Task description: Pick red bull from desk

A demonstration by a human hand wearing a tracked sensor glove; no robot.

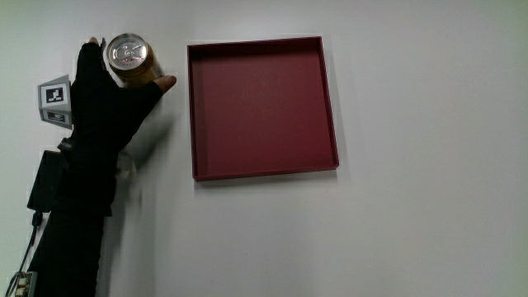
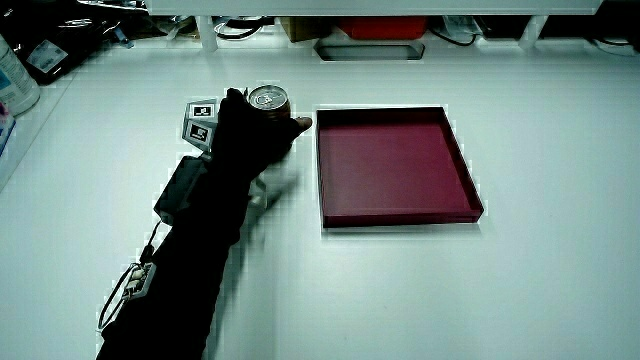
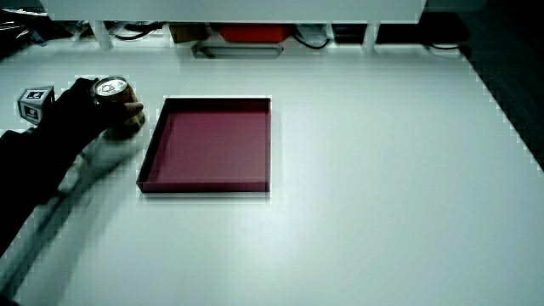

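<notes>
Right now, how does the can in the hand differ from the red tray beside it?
The can is a round, upright cylinder with a silver top; the tray is a flat, square, dark red box with low walls. The can is far smaller across than the tray. The hand is wrapped around the can, while the tray lies untouched with nothing in it. Both are on the same white table, side by side and apart.

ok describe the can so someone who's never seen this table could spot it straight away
Start from the shallow dark red tray, the biggest thing on the white table. Just beside one of its corners, outside it, the gloved hand wraps its fingers around a small upright can. It is the only round thing there, with a silver pull-tab lid and a golden-brown side.
</notes>
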